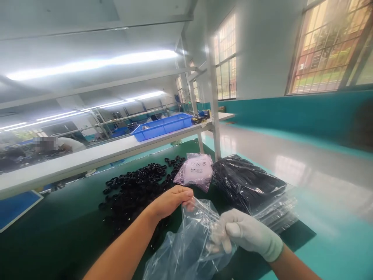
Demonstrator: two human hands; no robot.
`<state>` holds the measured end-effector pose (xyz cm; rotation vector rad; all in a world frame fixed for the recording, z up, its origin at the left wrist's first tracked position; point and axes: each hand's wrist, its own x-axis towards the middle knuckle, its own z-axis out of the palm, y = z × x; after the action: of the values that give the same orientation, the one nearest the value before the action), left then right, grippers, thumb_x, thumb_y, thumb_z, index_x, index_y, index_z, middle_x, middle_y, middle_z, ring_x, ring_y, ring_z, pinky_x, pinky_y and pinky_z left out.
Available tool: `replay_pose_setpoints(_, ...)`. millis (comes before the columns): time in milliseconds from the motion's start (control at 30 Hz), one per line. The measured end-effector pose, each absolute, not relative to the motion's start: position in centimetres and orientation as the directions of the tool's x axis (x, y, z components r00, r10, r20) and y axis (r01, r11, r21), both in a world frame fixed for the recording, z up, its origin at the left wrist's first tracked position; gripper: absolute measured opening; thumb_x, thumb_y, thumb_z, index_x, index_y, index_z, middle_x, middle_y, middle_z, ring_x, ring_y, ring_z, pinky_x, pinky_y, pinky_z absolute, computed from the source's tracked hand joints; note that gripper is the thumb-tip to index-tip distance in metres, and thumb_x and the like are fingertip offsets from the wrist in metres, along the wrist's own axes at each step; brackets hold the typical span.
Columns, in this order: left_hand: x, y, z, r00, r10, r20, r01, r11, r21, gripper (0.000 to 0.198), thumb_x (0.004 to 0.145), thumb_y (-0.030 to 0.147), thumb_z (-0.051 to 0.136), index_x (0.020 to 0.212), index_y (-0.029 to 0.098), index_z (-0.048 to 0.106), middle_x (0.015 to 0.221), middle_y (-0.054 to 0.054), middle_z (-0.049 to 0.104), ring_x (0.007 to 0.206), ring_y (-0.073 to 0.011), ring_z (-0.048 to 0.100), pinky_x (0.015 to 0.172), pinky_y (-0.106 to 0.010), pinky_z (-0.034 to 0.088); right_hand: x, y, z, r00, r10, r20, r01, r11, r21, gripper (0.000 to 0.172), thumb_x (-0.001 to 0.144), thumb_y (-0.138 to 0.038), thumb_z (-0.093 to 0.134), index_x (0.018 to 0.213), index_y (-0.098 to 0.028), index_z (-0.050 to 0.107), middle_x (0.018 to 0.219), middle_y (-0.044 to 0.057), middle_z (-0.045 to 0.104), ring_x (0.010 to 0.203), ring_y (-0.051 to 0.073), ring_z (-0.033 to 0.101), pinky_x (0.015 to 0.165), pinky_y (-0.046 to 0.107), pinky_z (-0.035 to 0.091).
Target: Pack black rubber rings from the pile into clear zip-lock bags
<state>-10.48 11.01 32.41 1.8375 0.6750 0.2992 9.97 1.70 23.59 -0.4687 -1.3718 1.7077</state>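
A clear plastic bag [186,241] hangs between my two hands above the green table. My bare left hand [175,200] pinches the bag's top edge at its left corner. On the right, my right hand [243,231], in a white glove, grips the other end of the same edge, with some fingers showing through the film. Behind my left hand lies a spread pile of small black ring-like parts [140,182]. A pink bag [198,170] with printed symbols sits beyond the hands.
Black plastic-wrapped packs [250,182] are stacked at the table's right, over clear bags [279,214]. A white shelf [96,153] crosses behind, carrying a blue bin [164,127]. A metal post [215,116] rises beside the packs. Another person [70,144] is at the far left.
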Motion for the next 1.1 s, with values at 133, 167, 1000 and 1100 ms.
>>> replay_pose_setpoints(133, -9.3, 10.8, 32.7, 0.751, 0.657, -0.07, 0.488, -0.481, 0.729, 0.033, 0.079, 0.042, 0.046, 0.059, 0.016, 0.05, 0.06, 0.003, 0.05, 0.058, -0.0096, 0.047, 0.062, -0.024, 0.04, 8.2, 2.5, 24.8, -0.566, 0.806, 0.172, -0.354, -0.049, -0.934, 0.041, 0.076, -0.047, 0.051, 0.092, -0.01, 0.061, 0.082, 0.01, 0.065, 0.076, 0.02, 0.06, 0.076, 0.037, 0.045)
replay_pose_setpoints(167, -9.3, 10.8, 33.0, 0.733, 0.68, -0.006, 0.522, -0.556, 0.647, 0.029, 0.078, 0.043, 0.048, 0.067, 0.016, 0.055, 0.068, 0.001, 0.056, 0.066, -0.0116, 0.051, 0.067, -0.026, 0.042, 7.8, 2.7, 25.2, -0.553, 0.817, 0.164, -0.361, -0.057, -0.931, 0.038, 0.077, -0.044, 0.052, 0.092, -0.01, 0.061, 0.079, 0.01, 0.065, 0.073, 0.019, 0.061, 0.074, 0.036, 0.046)
replay_pose_setpoints(1000, -20.8, 15.0, 7.1, 0.808, 0.563, 0.172, 0.578, -0.814, -0.056, 0.043, 0.079, 0.017, 0.047, 0.121, 0.023, 0.047, 0.124, -0.009, 0.051, 0.122, -0.0266, 0.038, 0.102, -0.05, 0.025, -1.0, -9.8, 6.8, 0.04, 0.911, -0.411, -0.064, -0.408, -0.911, 0.071, 0.047, -0.05, 0.074, 0.112, -0.025, 0.057, 0.12, 0.01, 0.055, 0.115, 0.032, 0.045, 0.101, 0.052, 0.025)
replay_pose_setpoints(1100, -21.5, 14.7, 6.9, 0.875, 0.477, 0.082, 0.484, -0.868, -0.112, 0.032, 0.079, 0.011, 0.04, 0.103, 0.021, 0.06, 0.109, -0.007, 0.06, 0.118, -0.0245, 0.042, 0.104, -0.048, 0.02, -1.7, -8.8, 6.4, 0.012, 0.82, -0.572, -0.407, -0.519, -0.752, 0.068, 0.073, -0.069, 0.035, 0.118, -0.02, 0.049, 0.121, 0.014, 0.053, 0.098, 0.024, 0.058, 0.089, 0.047, 0.041)
